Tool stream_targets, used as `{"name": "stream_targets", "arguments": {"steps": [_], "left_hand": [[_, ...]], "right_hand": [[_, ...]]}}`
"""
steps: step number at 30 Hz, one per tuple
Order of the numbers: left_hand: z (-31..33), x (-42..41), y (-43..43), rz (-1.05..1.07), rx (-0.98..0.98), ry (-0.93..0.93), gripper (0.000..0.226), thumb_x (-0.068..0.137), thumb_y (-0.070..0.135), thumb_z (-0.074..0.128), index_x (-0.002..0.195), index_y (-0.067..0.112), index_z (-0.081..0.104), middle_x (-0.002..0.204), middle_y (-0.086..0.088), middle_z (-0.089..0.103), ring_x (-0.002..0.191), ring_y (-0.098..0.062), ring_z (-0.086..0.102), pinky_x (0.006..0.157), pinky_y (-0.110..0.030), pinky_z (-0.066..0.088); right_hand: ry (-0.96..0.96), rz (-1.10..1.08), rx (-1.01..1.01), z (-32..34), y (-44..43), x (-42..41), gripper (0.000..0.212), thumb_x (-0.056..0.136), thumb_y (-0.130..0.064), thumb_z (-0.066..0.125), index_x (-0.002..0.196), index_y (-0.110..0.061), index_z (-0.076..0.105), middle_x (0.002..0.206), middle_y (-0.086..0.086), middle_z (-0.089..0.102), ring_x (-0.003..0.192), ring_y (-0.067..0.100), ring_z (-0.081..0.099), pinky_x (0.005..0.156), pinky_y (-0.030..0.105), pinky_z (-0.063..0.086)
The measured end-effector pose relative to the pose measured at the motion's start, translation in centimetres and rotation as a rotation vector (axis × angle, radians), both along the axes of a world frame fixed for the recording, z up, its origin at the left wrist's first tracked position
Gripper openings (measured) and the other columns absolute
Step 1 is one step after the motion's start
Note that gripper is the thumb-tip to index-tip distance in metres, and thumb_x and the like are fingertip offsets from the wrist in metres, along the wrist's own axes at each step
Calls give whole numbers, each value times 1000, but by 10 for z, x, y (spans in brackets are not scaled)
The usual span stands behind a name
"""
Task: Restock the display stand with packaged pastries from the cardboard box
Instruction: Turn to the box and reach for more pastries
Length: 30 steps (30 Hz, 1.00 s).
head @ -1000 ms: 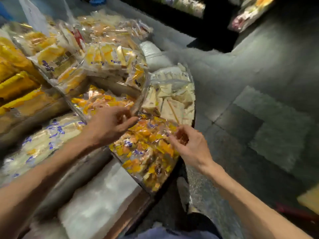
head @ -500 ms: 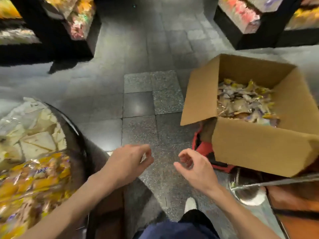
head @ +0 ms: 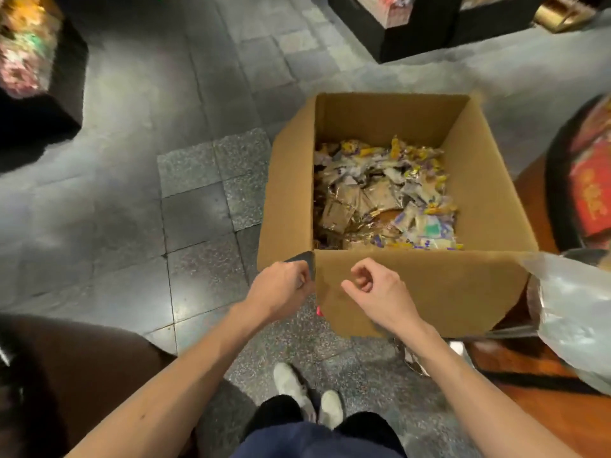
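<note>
Both hands empty, fingers loosely curled: left hand (head: 281,289) and right hand (head: 380,292) at near wall of open brown cardboard box (head: 429,285) holding heap of wrapped yellow-purple packaged pastries (head: 383,196)

The lower layers of the packaged pastries (head: 385,196) are hidden by the near wall of the cardboard box (head: 420,289), and their print is too blurred to be read. What the box stands on is covered by the box itself, and a plastic bag (head: 575,325) at the near right is cut off by the right edge. The fingertips of the left hand (head: 281,292) and right hand (head: 377,292) are curled under, so it cannot be told whether anything is held.
</note>
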<state>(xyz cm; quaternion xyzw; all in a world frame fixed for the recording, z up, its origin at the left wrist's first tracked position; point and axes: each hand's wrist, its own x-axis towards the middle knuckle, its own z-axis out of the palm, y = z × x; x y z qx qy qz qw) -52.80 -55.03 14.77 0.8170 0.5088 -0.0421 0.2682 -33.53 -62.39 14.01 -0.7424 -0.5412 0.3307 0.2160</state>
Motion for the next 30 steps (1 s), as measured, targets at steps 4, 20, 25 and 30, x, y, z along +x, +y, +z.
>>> {"name": "stream_targets", "arguments": {"steps": [4,20,25,30], "left_hand": [[-25,47,51,5,-47,-55,6,90,24,59,95,22,60,94,-5,70,87,-31,66,72,-41,55],[-159,179,213,387,-370,-55,52,91,23,68,138,9,48,133,-16,55,122,-32,54,105,-38,43],[-216,200,248,586,-415,-139,70,90,15,69,149,6,33,145,-17,48,135,-32,45,114,-41,36],[-271,218,266,595,-129,33,83,78,36,78,146,7,39,139,-18,48,124,-36,47,103,-43,37]], "right_hand": [[-14,-66,-57,-13,42,37,17,92,-37,66,100,-23,59,91,-9,60,82,9,57,77,31,51],[-164,-4,-375,-101,206,148,23,98,-25,60,116,-10,58,104,0,58,90,15,54,73,26,37],[-235,94,-404,-162,270,189,42,98,-28,59,135,-9,52,134,10,57,120,27,54,99,37,42],[-421,286,-374,-233,334,215,59,98,-31,59,145,-2,39,152,21,38,145,34,29,120,46,26]]}}
